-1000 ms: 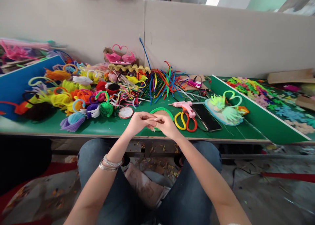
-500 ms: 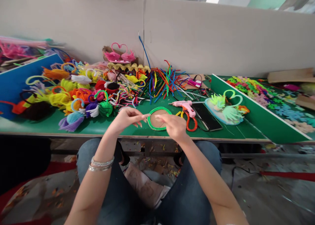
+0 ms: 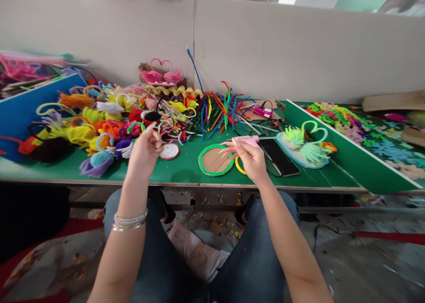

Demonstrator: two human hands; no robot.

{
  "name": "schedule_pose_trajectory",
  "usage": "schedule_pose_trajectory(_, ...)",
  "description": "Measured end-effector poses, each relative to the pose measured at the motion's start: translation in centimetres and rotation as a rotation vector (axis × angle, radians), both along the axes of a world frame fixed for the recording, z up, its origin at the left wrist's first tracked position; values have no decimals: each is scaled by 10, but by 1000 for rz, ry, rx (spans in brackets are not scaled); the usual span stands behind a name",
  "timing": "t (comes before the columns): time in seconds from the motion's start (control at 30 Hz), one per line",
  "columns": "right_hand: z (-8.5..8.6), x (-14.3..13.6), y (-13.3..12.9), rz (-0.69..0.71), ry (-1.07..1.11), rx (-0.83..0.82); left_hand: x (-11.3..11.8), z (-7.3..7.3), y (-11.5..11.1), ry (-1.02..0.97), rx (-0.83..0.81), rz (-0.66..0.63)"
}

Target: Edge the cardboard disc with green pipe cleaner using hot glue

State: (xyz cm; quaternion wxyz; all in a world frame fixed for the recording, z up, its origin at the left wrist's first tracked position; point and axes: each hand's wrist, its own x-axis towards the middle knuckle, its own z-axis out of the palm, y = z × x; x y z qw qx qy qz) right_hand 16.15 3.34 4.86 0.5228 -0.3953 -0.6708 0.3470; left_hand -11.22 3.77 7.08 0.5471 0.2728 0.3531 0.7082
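A cardboard oval edged with green pipe cleaner lies flat on the table between my hands. My left hand is raised to its left, fingers loosely bent and apart, nothing visible in them. That hand partly covers a green pipe-cleaner swan. A small white disc with a red rim sits just right of my left hand. My right hand hovers at the oval's right edge, fingers stretched leftward and apart. Behind it show part of a pink glue gun and a yellow scissor handle.
A black phone and a green swan pair on an oval base are to the right. Pipe cleaners and colourful swans are heaped behind and left. Green and blue boards stand at the sides.
My hands have moved apart from over the oval, the left one leftward and the right one rightward. The white disc has come into view; the scissors are now mostly covered.
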Motion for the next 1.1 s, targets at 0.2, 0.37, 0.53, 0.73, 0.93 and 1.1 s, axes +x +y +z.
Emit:
schedule_pose_trajectory(0.2, -14, -25, -3, 100, -158, -15, 43, -27, 2, 198, -56, -382)
schedule_pose_trajectory(0.37, -20, -42, -9, 182, -299, 29, 63, -38, -2, 266, -77, -542)
schedule_pose_trajectory(0.53, -19, -47, -14, 184, -255, -64, 71, -39, -6, 425, -6, -467)
schedule_pose_trajectory(0.73, -25, -45, -10, 140, -281, -31, 70, -34, -11, 451, 47, -514)
schedule_pose_trajectory(0.93, -24, -36, -4, -29, -301, 180, 55, -21, -12, 531, -11, -461)
schedule_pose_trajectory(1.1, -11, -14, 1, -42, -35, 32, 23, -7, -1, 452, -42, 9)
